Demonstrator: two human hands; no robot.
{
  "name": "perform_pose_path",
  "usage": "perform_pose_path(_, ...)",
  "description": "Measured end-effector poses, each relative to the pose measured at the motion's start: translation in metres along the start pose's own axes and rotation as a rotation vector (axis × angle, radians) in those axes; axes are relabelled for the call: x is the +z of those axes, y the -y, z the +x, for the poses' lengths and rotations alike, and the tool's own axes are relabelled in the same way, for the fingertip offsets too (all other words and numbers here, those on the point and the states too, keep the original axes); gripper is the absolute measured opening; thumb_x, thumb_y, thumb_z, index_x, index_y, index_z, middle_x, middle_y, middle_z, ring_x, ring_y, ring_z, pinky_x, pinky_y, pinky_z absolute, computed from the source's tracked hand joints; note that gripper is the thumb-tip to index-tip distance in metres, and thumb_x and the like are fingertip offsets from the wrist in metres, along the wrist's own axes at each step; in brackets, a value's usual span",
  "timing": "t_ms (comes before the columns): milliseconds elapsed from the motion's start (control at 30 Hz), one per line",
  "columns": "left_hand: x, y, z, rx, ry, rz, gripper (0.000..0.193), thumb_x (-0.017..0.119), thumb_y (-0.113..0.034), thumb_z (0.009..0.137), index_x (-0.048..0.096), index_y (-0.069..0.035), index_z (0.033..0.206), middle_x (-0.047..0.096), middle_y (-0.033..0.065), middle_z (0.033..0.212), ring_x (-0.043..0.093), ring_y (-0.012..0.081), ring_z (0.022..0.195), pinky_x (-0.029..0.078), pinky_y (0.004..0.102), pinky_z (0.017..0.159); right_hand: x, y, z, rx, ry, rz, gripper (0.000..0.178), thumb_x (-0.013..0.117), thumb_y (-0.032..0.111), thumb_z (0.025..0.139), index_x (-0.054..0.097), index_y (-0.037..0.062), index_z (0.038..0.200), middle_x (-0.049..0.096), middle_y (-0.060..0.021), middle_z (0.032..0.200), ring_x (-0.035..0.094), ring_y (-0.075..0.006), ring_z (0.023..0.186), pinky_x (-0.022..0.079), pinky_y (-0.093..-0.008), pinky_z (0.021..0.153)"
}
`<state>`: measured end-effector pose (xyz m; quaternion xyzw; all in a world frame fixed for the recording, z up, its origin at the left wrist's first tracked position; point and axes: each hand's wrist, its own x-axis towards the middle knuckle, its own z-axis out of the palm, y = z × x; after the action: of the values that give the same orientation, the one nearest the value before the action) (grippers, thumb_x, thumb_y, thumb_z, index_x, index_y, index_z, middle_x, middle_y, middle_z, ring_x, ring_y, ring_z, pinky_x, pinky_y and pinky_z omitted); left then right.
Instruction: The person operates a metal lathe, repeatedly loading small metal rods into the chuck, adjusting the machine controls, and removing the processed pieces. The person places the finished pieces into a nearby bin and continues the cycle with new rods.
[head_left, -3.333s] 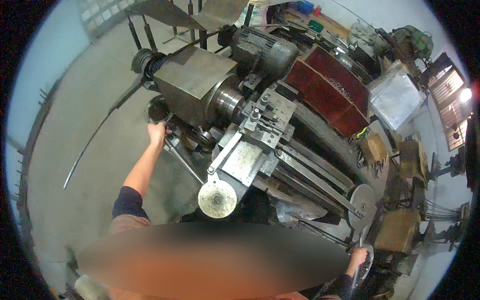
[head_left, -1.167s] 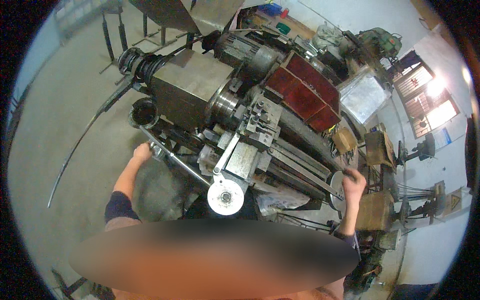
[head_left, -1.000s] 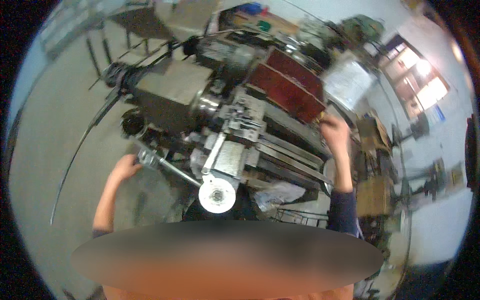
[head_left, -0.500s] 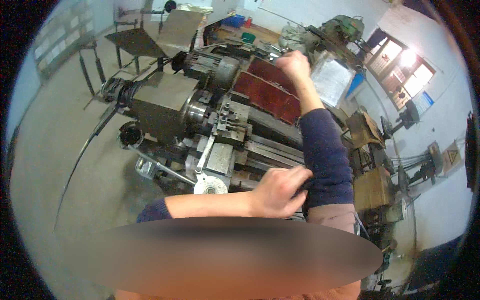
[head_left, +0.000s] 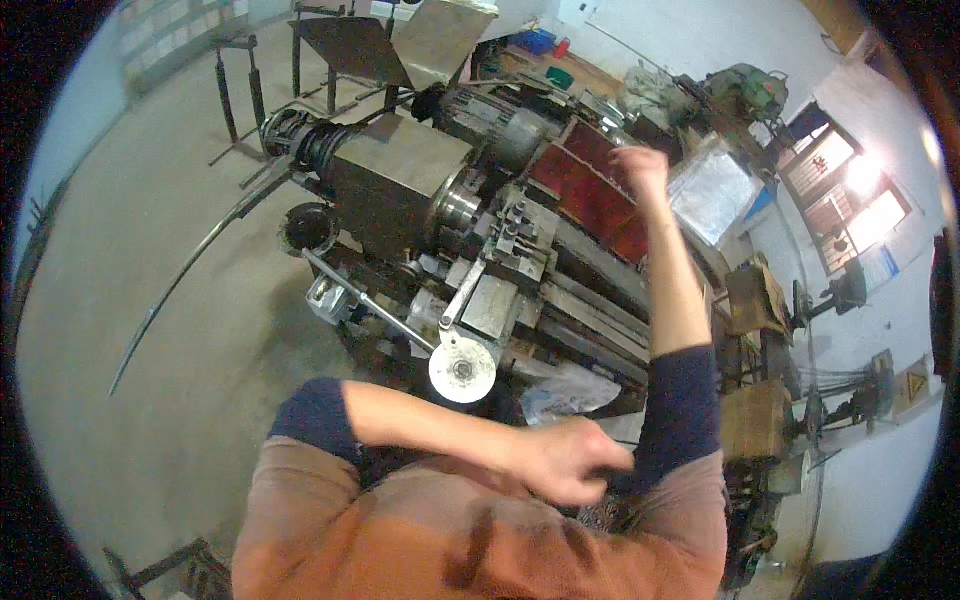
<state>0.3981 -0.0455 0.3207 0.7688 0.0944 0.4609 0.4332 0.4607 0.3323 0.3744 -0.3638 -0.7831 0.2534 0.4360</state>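
Observation:
My left hand (head_left: 572, 462) is closed, its curled fingers against the dark blue sleeve (head_left: 682, 405) of my right arm, near the elbow. Beyond it my right arm reaches out bare from the elbow. My right hand (head_left: 642, 172), slightly blurred, is loosely closed over a dark red tray (head_left: 575, 185) on the lathe; nothing shows in its fingers. The lathe's headstock (head_left: 400, 168), chuck (head_left: 458, 208) and tool post (head_left: 518, 240) lie left of that arm. A white round dial (head_left: 462, 370) sits on the near side, beyond my left forearm.
A motor (head_left: 495, 128) stands behind the headstock. Long rods (head_left: 190, 265) stick out leftward over the floor. A metal sheet (head_left: 715, 190) lies right of the tray. A clear plastic bag (head_left: 570, 392) lies beside the dial. More machines line the right wall below a window (head_left: 840, 175).
My right sleeve's dark cuff has slid from near the wrist to about the elbow, baring the forearm. My left hand has moved down and closer to my body. The view has shifted.

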Motion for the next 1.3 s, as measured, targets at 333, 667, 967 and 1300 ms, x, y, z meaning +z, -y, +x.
perform_pose_path(333, -0.268, -0.062, -0.243, -0.984, -0.505, 1.61, 0.024, 0.051, -0.007, 0.07, 0.059, -0.003, 0.093, 0.06, 0.0194, 0.083, 0.058, 0.0332, 0.079, 0.047, 0.0411, 0.069, 0.175, 0.039, -0.078, -0.085, 0.674, -0.636, 0.028, 0.06, 0.023, 0.051, 0.068, 0.0083, 0.074, 0.063, -0.0155, 0.074, 0.061, -0.0299, 0.074, 0.049, -0.0345, 0.07)
perform_pose_path(667, -0.187, -0.074, -0.4, -1.659, -1.124, 1.571, 0.051, 0.047, -0.053, 0.08, 0.062, -0.004, 0.081, 0.062, 0.0177, 0.079, 0.06, 0.0354, 0.077, 0.046, 0.0442, 0.067, 0.179, 0.033, -0.069, -0.066, 0.734, -0.714, 0.033, 0.063, 0.025, 0.057, 0.064, 0.0002, 0.079, 0.063, -0.0199, 0.084, 0.062, -0.0312, 0.081, 0.049, -0.0368, 0.075)
perform_pose_path(967, -0.138, -0.07, -0.295, -1.671, -1.107, 1.353, 0.042, 0.06, -0.043, 0.073, 0.059, -0.001, 0.079, 0.061, 0.0186, 0.078, 0.059, 0.0351, 0.077, 0.046, 0.0438, 0.069, 0.162, 0.059, -0.082, -0.156, 0.639, -0.877, 0.027, 0.062, 0.021, 0.057, 0.066, 0.0033, 0.076, 0.063, -0.0158, 0.079, 0.06, -0.0296, 0.08, 0.048, -0.037, 0.075)
perform_pose_path(1300, -0.148, -0.003, -0.112, -0.72, -0.662, 0.607, 0.029, 0.055, -0.026, 0.084, 0.059, 0.002, 0.08, 0.059, 0.0074, 0.067, 0.055, 0.0123, 0.062, 0.044, 0.0273, 0.057, 0.089, 0.114, -0.2, -0.724, 0.437, -0.056, 0.025, 0.061, 0.016, 0.051, 0.062, 0.0035, 0.072, 0.055, -0.0125, 0.085, 0.051, -0.0298, 0.087, 0.046, -0.037, 0.074)
